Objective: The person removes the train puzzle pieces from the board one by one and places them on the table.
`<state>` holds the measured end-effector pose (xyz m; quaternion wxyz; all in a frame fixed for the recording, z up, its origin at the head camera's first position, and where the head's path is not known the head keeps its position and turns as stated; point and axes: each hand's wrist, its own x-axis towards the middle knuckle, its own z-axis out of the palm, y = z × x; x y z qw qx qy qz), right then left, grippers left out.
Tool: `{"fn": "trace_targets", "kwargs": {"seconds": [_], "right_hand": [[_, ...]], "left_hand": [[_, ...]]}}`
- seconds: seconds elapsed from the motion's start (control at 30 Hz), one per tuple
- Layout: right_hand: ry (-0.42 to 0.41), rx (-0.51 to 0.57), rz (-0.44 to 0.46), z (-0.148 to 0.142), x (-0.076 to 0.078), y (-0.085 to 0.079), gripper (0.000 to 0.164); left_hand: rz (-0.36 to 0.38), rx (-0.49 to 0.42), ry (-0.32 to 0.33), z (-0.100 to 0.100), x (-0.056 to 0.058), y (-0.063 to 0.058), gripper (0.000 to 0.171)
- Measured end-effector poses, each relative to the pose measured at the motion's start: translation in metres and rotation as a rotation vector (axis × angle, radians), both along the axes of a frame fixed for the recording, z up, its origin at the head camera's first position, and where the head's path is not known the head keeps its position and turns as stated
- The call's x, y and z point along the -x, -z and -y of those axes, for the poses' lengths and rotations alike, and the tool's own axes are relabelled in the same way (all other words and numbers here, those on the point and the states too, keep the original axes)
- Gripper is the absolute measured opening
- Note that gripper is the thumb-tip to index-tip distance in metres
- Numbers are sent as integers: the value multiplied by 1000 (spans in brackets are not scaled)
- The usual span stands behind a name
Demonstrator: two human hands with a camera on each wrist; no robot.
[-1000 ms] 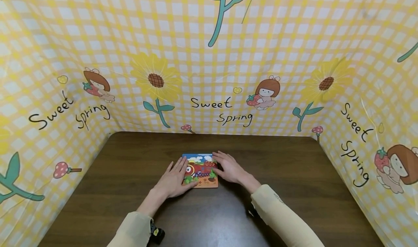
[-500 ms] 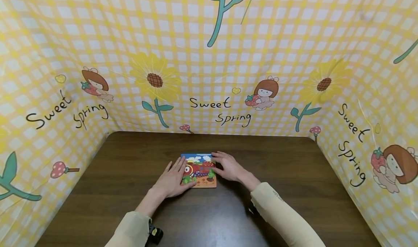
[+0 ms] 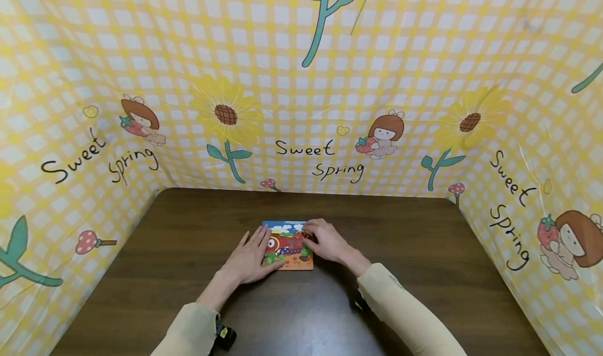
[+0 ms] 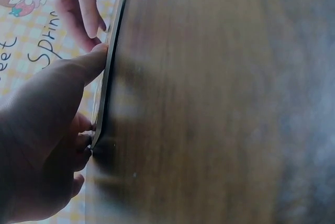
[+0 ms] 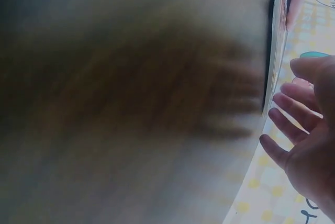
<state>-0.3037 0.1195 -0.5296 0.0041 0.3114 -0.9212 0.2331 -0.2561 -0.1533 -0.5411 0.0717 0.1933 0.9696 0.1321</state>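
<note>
A thin square picture board (image 3: 289, 262), like a child's jigsaw puzzle, lies flat on the brown table. It shows a red train under a blue sky with clouds. My left hand (image 3: 247, 259) rests along its left side, fingers straight over the edge and thumb along the near edge. In the left wrist view that thumb (image 4: 94, 59) presses at the board's edge (image 4: 109, 77). My right hand (image 3: 330, 241) is at the board's right side, its fingertips over the upper right part of the picture. In the right wrist view its fingers (image 5: 296, 111) are spread and loosely bent.
The wooden table (image 3: 400, 293) spreads around the board on all sides. A yellow checked cloth (image 3: 301, 94) printed with flowers and "Sweet Spring" hangs at the back and both sides. A black wrist device (image 3: 225, 337) sits at the left cuff.
My right hand has shifted slightly left, so its fingertips reach further over the board's right part. The left hand and the board keep their places.
</note>
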Motion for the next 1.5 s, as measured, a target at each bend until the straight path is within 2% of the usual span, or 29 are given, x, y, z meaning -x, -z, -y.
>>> {"fn": "trace_targets", "kwargs": {"seconds": [0.17, 0.47, 0.8, 0.83, 0.93, 1.03, 1.07, 1.17, 1.37, 1.5], "right_hand": [[42, 28, 18, 3, 0, 3, 36], [96, 110, 41, 8, 3, 7, 37], [67, 112, 56, 12, 5, 9, 37], [68, 131, 52, 12, 9, 16, 37], [77, 130, 62, 14, 11, 17, 38], [84, 115, -1, 15, 18, 28, 38], [91, 90, -4, 16, 15, 22, 39], [110, 73, -44, 16, 17, 27, 41], [194, 86, 42, 22, 9, 8, 46], [246, 91, 64, 24, 9, 6, 47]], "left_hand": [[-11, -9, 7, 1, 0, 1, 93], [-25, -3, 8, 0, -1, 1, 91], [-19, 2, 4, 2, -1, 0, 91], [-19, 2, 5, 2, -2, -1, 91], [-19, -3, 7, 2, -2, -1, 90], [-22, -4, 12, 1, -2, -2, 89], [-22, -2, 14, 1, -2, -3, 89], [-18, 6, 22, 0, -2, -5, 88], [-10, 27, 20, 0, 0, -7, 89], [-13, 28, 25, 1, 1, -8, 89]]}}
